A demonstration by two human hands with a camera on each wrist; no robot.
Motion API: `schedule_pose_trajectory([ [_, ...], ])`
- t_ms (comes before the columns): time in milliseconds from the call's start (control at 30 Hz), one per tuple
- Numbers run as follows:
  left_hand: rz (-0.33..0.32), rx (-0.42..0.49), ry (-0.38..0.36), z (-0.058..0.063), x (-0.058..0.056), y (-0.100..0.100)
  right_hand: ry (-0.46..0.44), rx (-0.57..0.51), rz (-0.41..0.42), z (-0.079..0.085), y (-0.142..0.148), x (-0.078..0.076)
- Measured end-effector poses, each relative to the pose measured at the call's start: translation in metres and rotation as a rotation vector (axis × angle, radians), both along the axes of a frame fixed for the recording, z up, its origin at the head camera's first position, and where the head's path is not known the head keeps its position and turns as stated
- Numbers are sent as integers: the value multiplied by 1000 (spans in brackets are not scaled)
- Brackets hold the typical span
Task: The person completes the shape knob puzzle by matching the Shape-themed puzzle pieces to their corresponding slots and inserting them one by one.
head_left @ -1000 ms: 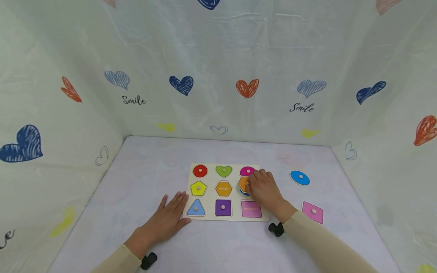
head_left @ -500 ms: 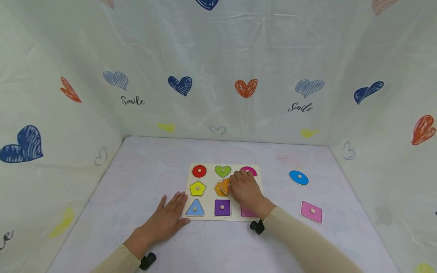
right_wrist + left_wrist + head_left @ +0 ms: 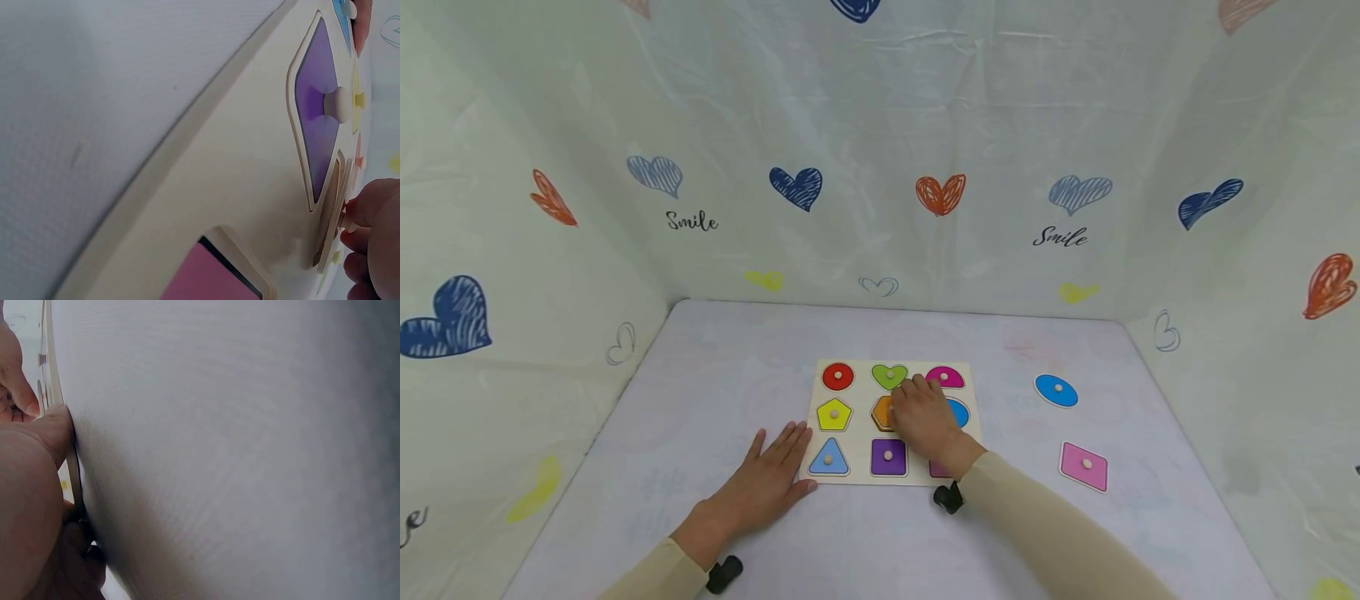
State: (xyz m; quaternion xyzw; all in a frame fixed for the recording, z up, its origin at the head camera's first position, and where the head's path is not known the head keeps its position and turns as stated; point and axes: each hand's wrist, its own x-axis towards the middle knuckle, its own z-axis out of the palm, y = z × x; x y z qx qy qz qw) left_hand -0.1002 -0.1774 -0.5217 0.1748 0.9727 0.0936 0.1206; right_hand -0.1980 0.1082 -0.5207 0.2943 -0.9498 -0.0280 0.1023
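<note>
A cream wooden shape puzzle board (image 3: 860,457) lies flat on the table. My right hand (image 3: 927,423) pinches the small knob of an orange hexagon puzzle piece (image 3: 882,414) over the hexagon recess in the middle row. In the right wrist view the hexagon piece (image 3: 336,219) sits slightly raised and tilted at that recess, thumb and finger on its knob. My left hand (image 3: 754,498) lies with fingers extended against the board's left edge, thumb at the near corner. My right hand hides part of the hexagon and of the pink rectangle recess (image 3: 939,469).
Knobbed pieces fill other recesses, among them a red circle (image 3: 838,376), green heart (image 3: 890,377), yellow pentagon (image 3: 834,414) and purple square (image 3: 889,457). Right of the board lie a blue oval piece (image 3: 1056,390) and a pink rectangle piece (image 3: 1084,466). A printed curtain surrounds the table.
My right hand has carried the hexagon piece left, from over the blue oval recess to the hexagon recess, and lowered it there. The left hand stays at the board's edge.
</note>
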Motion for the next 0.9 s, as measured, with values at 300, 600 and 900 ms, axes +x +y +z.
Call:
schedule_pose_trajectory([
  [300, -4, -5, 9, -4, -1, -1, -9, 16, -9, -4, -4, 0],
  [600, -3, -5, 7, -3, -2, -1, -23, 30, -28, -4, -7, 2],
  [900, 2, -11, -1, -4, -1, -1, -38, 15, -48, -7, -7, 2],
])
